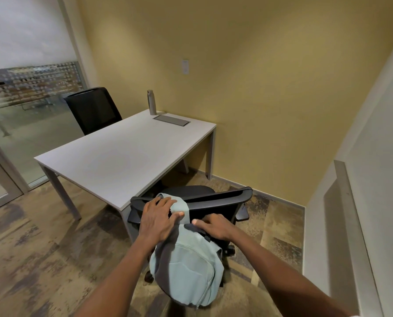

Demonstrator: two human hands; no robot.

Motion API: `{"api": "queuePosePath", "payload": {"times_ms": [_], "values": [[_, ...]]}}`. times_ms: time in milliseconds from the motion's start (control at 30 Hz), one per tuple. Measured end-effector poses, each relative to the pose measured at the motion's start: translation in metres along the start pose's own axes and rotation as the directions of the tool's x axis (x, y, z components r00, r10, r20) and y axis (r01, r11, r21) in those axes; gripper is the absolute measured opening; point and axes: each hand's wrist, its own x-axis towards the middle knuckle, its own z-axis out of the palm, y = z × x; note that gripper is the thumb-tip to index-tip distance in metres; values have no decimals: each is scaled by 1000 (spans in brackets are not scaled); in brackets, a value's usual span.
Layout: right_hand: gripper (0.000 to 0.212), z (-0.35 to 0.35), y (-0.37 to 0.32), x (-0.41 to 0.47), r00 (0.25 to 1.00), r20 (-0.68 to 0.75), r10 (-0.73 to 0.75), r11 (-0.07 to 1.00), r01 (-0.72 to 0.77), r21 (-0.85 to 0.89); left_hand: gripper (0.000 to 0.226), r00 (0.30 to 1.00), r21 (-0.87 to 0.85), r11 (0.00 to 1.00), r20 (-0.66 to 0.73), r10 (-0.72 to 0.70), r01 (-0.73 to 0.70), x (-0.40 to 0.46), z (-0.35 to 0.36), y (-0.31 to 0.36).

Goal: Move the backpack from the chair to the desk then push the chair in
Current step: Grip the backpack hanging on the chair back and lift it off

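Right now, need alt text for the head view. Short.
Both hands grip a light teal backpack hanging by its strap over a black office chair's backrest: left hand on the strap, right hand at the bag's top. Ahead, a white desk holds a metal bottle.

Both bare forearms reach forward and down from the near side, converging. The left hand (157, 219) lies palm-down, fingers spread and curled over a fabric strap, thumb pressed against it. The right hand (215, 226) is closed into a grip, knuckles up, thumb pointing toward the left hand.
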Motion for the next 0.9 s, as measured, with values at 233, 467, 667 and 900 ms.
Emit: {"api": "queuePosePath", "payload": {"times_ms": [233,467,667,900], "values": [[91,35,-11,1,992,118,48,988,-30,-154,56,1000,20,1000,-12,6,-6,0,2,-1],[11,42,-20,-9,980,-193,-42,932,-31,-362,62,1000,-1,1000,-3,-2,2,2,3,-2],[22,39,-38,-36,963,-258,-79,918,-30,-395,61,1000,-15,1000,26,16,-16,4,-3,-1],[27,22,-87,-57,945,-265,-193,881,48,-470,89,985,-171,970,53,-166,172,14,-31,14]]}}
